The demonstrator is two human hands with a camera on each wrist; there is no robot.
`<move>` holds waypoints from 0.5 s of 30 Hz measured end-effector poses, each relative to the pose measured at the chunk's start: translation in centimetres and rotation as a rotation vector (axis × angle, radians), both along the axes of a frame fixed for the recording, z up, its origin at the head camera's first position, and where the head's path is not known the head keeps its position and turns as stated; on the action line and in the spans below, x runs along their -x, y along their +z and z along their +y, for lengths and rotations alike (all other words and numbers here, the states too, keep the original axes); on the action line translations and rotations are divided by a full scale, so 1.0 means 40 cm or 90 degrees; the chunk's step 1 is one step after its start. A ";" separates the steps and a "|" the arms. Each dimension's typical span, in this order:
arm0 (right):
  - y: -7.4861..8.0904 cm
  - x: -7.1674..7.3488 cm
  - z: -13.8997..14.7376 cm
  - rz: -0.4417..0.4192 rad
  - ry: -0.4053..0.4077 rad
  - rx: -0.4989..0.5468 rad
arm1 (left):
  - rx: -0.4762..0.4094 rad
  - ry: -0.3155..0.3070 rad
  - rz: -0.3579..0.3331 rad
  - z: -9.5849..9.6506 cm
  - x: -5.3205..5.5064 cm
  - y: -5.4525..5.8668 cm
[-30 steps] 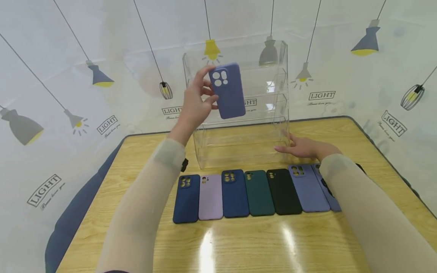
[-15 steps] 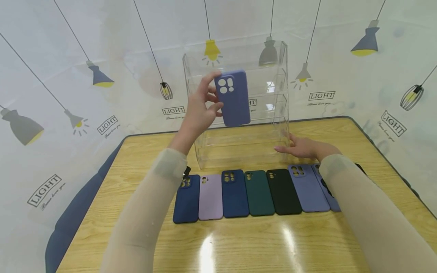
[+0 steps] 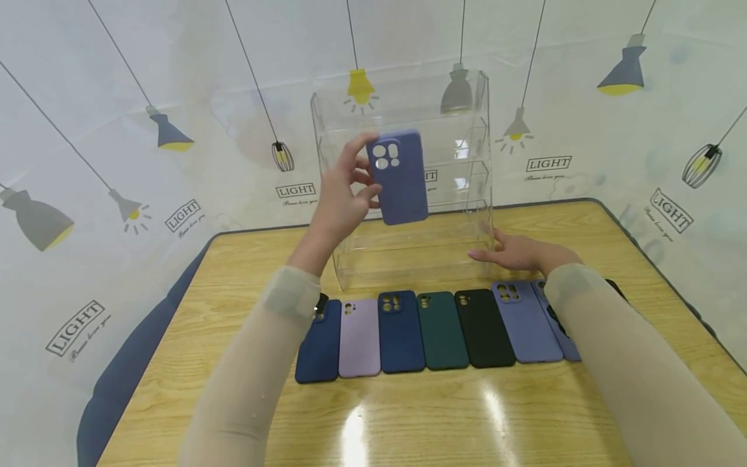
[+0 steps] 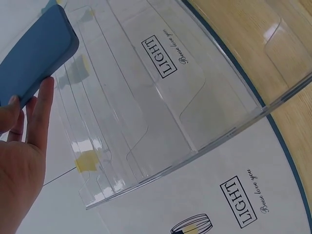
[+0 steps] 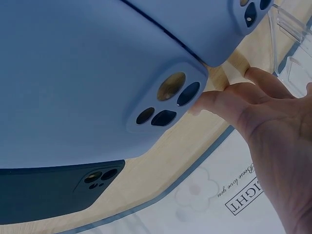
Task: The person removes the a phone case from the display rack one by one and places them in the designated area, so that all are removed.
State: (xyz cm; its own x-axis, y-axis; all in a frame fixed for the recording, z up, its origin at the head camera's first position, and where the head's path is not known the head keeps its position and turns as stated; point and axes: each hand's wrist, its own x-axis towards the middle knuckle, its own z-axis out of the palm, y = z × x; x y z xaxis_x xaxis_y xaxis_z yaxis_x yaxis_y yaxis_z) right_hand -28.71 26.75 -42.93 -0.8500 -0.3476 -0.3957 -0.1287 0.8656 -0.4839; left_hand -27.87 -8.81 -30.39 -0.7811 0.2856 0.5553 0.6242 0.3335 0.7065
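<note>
In the head view my left hand [image 3: 347, 191] holds a violet-blue phone case [image 3: 399, 178] by its left edge, thumb in front and fingers at the edge and behind. The case is raised upright, with its camera holes at the upper left. Behind it stands a clear, tiered display rack [image 3: 408, 259]. The left wrist view shows the same case [image 4: 41, 51] pinched near the rack's tiers. My right hand [image 3: 516, 251] is low at the rack's right side, thumb stretched out and fingers relaxed; whether it presses the rack is hard to tell. No case is in it.
Several phone cases lie side by side on the wooden table [image 3: 233, 389]: navy [image 3: 318, 350], lilac [image 3: 360, 337], another navy [image 3: 401, 334], green [image 3: 443, 331], black [image 3: 486, 327] and violet-blue [image 3: 528, 324]. My right sleeve covers part of the row's right end. A lamp-patterned backdrop [image 3: 233, 110] hangs behind.
My left hand has brought the violet-blue phone case down and slightly right in front of the rack, and the case is a little straighter. My right hand has stayed in place.
</note>
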 end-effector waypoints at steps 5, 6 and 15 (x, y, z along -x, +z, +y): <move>0.000 0.001 0.001 0.002 -0.004 0.003 | 0.016 0.002 0.024 0.000 -0.010 -0.013; 0.000 0.001 0.000 0.001 -0.004 0.003 | 0.019 0.002 0.030 0.001 -0.011 -0.015; -0.004 0.004 0.004 -0.008 -0.003 0.008 | 0.007 -0.001 0.051 0.010 -0.032 -0.023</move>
